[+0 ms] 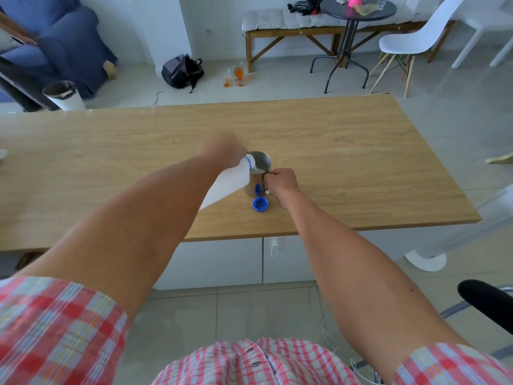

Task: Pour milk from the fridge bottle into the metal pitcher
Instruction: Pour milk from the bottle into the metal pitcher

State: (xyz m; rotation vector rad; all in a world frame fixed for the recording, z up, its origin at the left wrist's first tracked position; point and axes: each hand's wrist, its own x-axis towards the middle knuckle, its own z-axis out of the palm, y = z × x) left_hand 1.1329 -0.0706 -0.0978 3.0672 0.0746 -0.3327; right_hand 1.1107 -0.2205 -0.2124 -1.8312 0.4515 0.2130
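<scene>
The pour is in hand: the milk bottle (231, 180) is gripped tilted in the left hand (222, 150), its mouth over the metal pitcher (259, 173) mid-table (361, 162), where milk is seen pooling. The pitcher handle is clamped by the right hand (281, 180) fingers. Next, righting the bottle and refitting the blue cap (260, 204) is likely called for.

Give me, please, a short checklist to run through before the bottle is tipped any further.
1. Mouth of the bottle over the pitcher opening: ok.
2. Right hand steadying the pitcher's handle: ok.
3. Left hand gripping the bottle: ok.
4. Room left in the pitcher: ok, milk sits low.
5. Cap off, lying on the table: ok.
6. Milk left in the bottle: cannot tell.
</scene>
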